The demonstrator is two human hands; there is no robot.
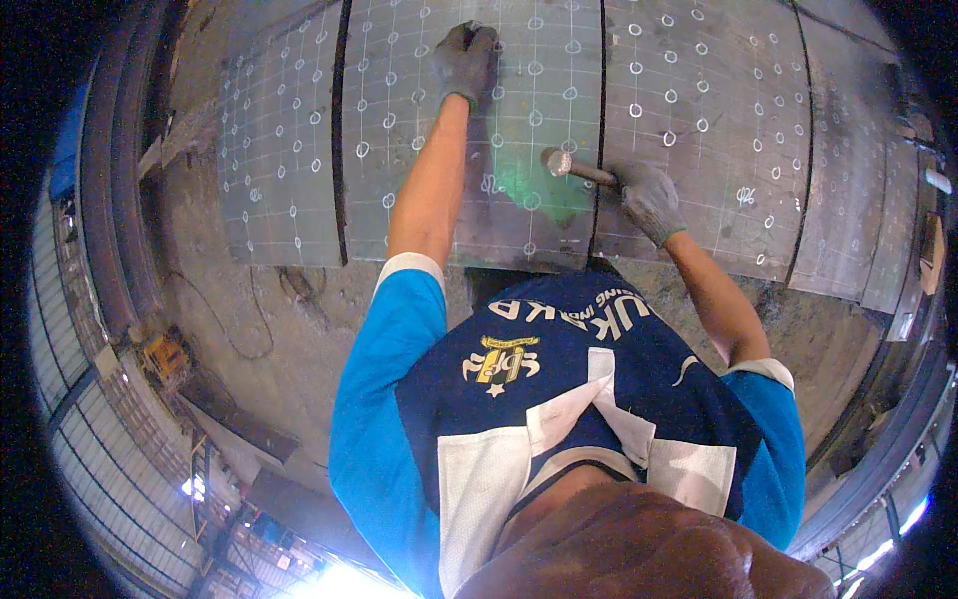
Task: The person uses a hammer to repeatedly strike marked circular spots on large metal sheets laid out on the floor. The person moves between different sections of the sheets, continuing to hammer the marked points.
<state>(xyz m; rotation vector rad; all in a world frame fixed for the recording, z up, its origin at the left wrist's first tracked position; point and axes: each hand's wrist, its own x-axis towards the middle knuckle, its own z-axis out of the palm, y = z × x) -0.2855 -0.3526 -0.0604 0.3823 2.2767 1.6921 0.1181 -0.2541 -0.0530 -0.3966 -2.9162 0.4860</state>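
My left hand (466, 66), in a dark grey glove, reaches far over a metal plate (409, 225). Its fingers are drawn together against the surface, and what they hold, if anything, is hidden. White chalk circles on a ruled grid cover the plate. My right hand (651, 200), also gloved, is wrapped round the handle of a hammer (559, 163). The hammer's head points left, over the same plate, to the right of and nearer than my left hand. A green patch of light (539, 192) lies on the plate beneath it.
Similar chalk-marked plates lie to the left (269, 140) and right (718, 150), with dark gaps between them. Long steel beams (120, 180) run along the far left. A cable (225, 334) and a yellow machine (165, 357) are on the floor at left.
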